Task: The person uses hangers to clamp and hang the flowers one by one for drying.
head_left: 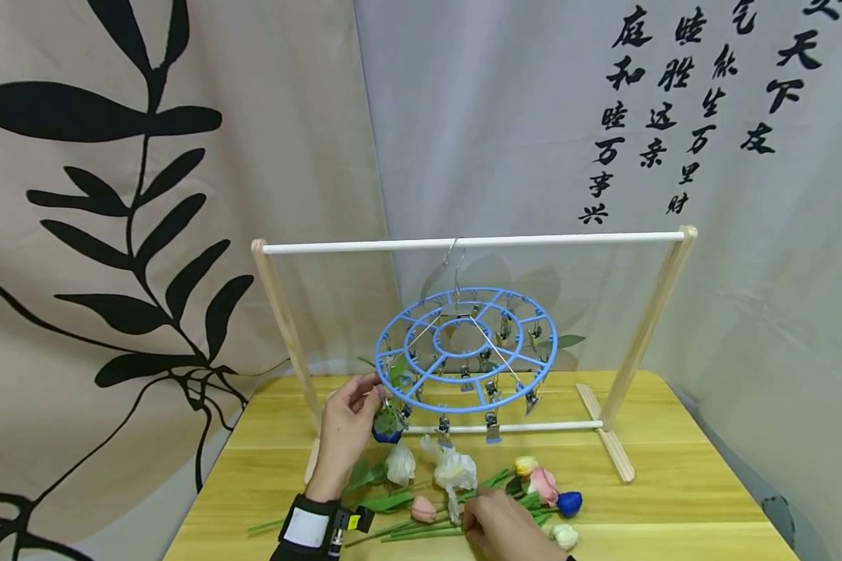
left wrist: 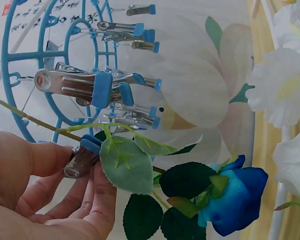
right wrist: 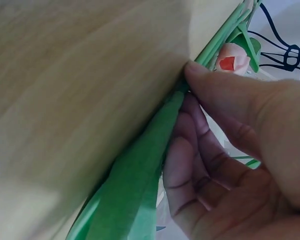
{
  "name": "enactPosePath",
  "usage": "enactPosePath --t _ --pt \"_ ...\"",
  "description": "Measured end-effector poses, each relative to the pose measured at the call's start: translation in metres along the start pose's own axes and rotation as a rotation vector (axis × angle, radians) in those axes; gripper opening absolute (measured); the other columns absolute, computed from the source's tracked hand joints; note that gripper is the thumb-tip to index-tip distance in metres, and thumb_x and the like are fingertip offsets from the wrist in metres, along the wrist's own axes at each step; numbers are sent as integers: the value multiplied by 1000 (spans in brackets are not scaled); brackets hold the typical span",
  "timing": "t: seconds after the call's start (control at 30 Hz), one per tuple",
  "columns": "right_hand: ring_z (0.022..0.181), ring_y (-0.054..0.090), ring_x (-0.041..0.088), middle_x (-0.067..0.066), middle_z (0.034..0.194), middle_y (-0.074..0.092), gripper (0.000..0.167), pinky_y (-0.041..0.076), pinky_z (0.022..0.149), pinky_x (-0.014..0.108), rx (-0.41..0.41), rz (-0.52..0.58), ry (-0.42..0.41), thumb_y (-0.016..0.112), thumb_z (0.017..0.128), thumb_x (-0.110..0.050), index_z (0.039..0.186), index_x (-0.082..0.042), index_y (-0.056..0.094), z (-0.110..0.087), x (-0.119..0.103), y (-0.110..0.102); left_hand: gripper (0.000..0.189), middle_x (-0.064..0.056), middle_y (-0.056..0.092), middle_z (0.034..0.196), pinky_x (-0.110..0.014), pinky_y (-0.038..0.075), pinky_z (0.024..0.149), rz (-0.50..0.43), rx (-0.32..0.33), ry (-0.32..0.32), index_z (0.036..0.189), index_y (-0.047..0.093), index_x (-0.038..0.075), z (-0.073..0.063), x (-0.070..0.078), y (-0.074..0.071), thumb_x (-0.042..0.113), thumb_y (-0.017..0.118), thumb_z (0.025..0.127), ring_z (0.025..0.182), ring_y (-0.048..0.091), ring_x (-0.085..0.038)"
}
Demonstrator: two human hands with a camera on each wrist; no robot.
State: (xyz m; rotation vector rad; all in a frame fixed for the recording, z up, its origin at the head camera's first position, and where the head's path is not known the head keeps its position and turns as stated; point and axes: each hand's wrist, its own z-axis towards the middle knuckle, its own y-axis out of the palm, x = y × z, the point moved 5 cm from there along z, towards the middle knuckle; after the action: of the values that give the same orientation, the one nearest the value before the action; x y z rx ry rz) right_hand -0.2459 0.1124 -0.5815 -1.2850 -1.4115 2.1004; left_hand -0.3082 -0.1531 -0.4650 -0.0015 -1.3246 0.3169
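Note:
In the head view my left hand (head_left: 345, 430) is at the left rim of a round blue hanging rack (head_left: 466, 410). In the left wrist view, thumb and fingers pinch a metal clip (left wrist: 79, 162) with blue tips. The stem of a blue rose (left wrist: 237, 197) passes at the clip's tips, and its bloom hangs downward; leaves partly hide the contact. Down on the table, my right hand (head_left: 504, 523) lies among the flowers. Its thumb and fingers pinch a green stem (right wrist: 182, 92) in the right wrist view, close to the wooden surface.
The rack hangs from the white bar (head_left: 365, 247) of a wooden stand. Other metal clips (head_left: 492, 425) dangle below it. On the table (head_left: 702, 499) lie white flowers (head_left: 456, 471), pink flowers (head_left: 543, 485), a yellow flower (head_left: 525, 465) and another blue flower (head_left: 570, 503).

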Motion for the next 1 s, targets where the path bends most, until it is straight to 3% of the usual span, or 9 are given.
enactPosePath --t 0.23,0.47,0.73,1.0 --pt "76 45 -5 -14 86 61 26 44 63 19 5 -60 8 87 90 3 84 -21 77 -1 3 5 27 -17 84 139 -14 61 93 -37 -10 -5 143 80 8 0 -2 0 14 72 118 122 85 -28" --pt "81 56 1 -13 89 67 25 54 70 24 7 -193 -14 91 91 -3 88 -24 77 -3 3 3 29 -18 80 147 -16 61 93 -57 -25 -4 146 79 9 0 -5 -2 11 71 118 131 82 -35" --pt "89 61 4 -14 93 70 39 57 75 27 58 -206 -34 91 81 7 93 -25 73 -12 -10 -21 30 -17 79 147 -14 61 103 -5 -21 50 147 78 8 -6 -7 -9 10 69 118 129 82 -38" --pt "97 65 5 -15 101 70 30 60 74 21 205 -188 -104 94 96 -5 99 -25 72 -24 -27 -49 25 -11 80 140 -16 62 100 71 39 44 140 82 15 -26 -11 -22 13 72 118 127 82 -30"
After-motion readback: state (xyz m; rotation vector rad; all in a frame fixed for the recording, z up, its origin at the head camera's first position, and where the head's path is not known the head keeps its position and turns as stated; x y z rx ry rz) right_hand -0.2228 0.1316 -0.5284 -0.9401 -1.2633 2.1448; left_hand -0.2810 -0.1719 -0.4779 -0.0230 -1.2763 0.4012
